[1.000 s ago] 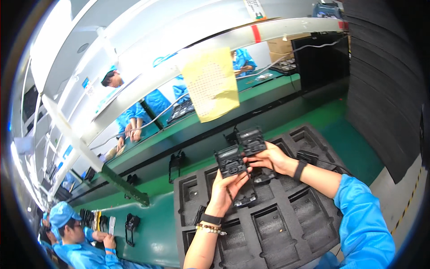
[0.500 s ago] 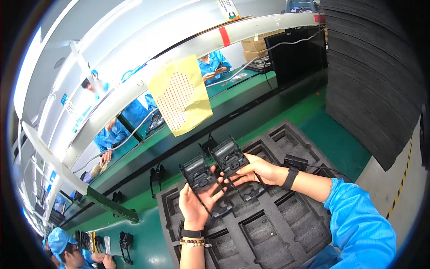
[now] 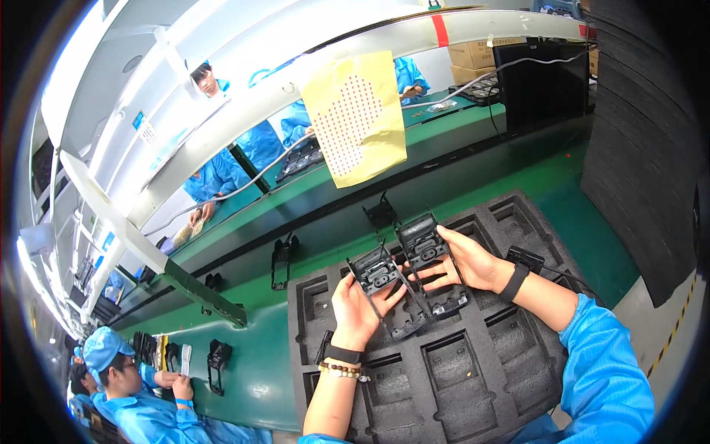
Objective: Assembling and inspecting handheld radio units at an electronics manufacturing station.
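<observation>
Two black plastic device housings, each with an open rectangular frame, are held side by side over a dark grey foam tray (image 3: 482, 320). My left hand (image 3: 353, 314) is closed around the left housing (image 3: 379, 275), with its palm turned up and its fingers behind the frame. The right housing (image 3: 423, 244) sits in my right hand (image 3: 473, 260), the thumb on its upper side edge and the fingers reaching behind it. Their sockets and ridged parts face me. The two housings are close together; whether they touch, I cannot tell.
Past the tray, more black housings (image 3: 282, 260) lie on the green bench (image 3: 251, 362). A black box with a cable (image 3: 526, 257) rests on the tray's right side. A yellow sheet (image 3: 355, 118) hangs from a white rail. A co-worker (image 3: 129, 377) sits at the left.
Both housings have been tilted, so their socketed faces show more and their rounded tops less. The whole scene has shifted to the right in the picture. Both hands keep their hold.
</observation>
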A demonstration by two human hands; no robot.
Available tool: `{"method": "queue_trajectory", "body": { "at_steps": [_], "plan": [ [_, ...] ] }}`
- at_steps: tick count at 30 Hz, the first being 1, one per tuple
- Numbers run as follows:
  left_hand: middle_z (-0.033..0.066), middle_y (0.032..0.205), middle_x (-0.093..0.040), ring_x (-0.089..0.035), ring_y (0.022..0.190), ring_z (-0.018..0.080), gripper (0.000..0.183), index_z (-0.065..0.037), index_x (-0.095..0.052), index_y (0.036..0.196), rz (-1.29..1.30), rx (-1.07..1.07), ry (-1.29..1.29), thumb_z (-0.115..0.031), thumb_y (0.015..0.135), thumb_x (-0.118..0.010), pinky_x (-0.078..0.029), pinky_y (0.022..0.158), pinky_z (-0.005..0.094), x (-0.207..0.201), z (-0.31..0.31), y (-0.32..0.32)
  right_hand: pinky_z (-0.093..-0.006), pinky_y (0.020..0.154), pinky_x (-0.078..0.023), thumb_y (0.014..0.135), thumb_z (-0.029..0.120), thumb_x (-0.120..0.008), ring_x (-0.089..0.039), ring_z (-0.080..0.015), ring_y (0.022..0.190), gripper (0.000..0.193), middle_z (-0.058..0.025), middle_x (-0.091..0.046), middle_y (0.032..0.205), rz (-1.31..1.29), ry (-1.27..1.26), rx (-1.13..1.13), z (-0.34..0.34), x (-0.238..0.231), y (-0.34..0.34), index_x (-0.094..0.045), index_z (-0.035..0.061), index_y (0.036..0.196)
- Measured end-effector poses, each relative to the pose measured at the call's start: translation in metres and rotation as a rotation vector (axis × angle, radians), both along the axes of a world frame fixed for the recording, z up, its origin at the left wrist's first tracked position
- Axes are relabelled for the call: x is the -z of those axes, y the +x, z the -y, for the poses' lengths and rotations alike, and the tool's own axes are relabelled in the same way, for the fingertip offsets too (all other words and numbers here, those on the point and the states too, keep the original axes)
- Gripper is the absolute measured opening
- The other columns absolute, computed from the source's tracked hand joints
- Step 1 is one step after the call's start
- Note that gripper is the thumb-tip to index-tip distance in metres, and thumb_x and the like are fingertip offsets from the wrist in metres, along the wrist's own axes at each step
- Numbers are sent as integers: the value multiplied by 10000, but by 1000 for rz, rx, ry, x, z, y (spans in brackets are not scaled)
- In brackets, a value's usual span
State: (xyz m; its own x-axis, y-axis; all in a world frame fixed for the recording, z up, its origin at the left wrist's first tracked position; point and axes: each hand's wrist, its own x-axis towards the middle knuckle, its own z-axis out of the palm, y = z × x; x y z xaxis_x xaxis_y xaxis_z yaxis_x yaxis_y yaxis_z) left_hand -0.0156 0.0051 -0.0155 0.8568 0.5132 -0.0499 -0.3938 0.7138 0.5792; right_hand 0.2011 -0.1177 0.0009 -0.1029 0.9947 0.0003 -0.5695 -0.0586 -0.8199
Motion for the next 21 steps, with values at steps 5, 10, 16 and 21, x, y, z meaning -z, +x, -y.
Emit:
{"method": "queue_trajectory", "body": {
  "at_steps": [5, 10, 16, 21],
  "plan": [
    [213, 1425, -459, -426, 1333, 396, 582, 5, -372, 1420, 59, -17, -16, -364, 973, -315, -286, 1117, 643, 0, -1, -10, -479, 920, -550, 1038, 508, -247, -616, -333, 1153, 596, -136, -580, 1319, -36, -60, 23, -5, 10, 0, -413, 82, 1421],
    [260, 1480, -377, -370, 1375, 401, 670, 46, -324, 1450, 147, 46, -337, -458, 1016, -243, -252, 1131, 648, -47, 25, -10, -485, 943, -534, 1038, 488, -253, -610, -331, 1156, 575, -144, -575, 1321, -36, -84, 118, 0, 5, -1, -428, 83, 1408],
    [239, 1468, -413, -535, 1199, 349, 652, 25, -378, 1430, 148, 111, -211, -472, 1020, -280, -366, 1073, 595, -58, 43, -5, -488, 933, -541, 1033, 483, -231, -611, -334, 1159, 585, -159, -587, 1295, -50, -60, 115, -4, 7, 5, -422, 82, 1414],
    [195, 1391, -516, -553, 1161, 338, 615, -48, -454, 1388, 6, -15, -5, -510, 1022, -278, -438, 998, 529, -22, 17, 0, -466, 921, -545, 1026, 492, -265, -587, -359, 1185, 588, -189, -566, 1325, -51, -41, 100, -4, 9, 8, -372, 93, 1444]
  ]
}}
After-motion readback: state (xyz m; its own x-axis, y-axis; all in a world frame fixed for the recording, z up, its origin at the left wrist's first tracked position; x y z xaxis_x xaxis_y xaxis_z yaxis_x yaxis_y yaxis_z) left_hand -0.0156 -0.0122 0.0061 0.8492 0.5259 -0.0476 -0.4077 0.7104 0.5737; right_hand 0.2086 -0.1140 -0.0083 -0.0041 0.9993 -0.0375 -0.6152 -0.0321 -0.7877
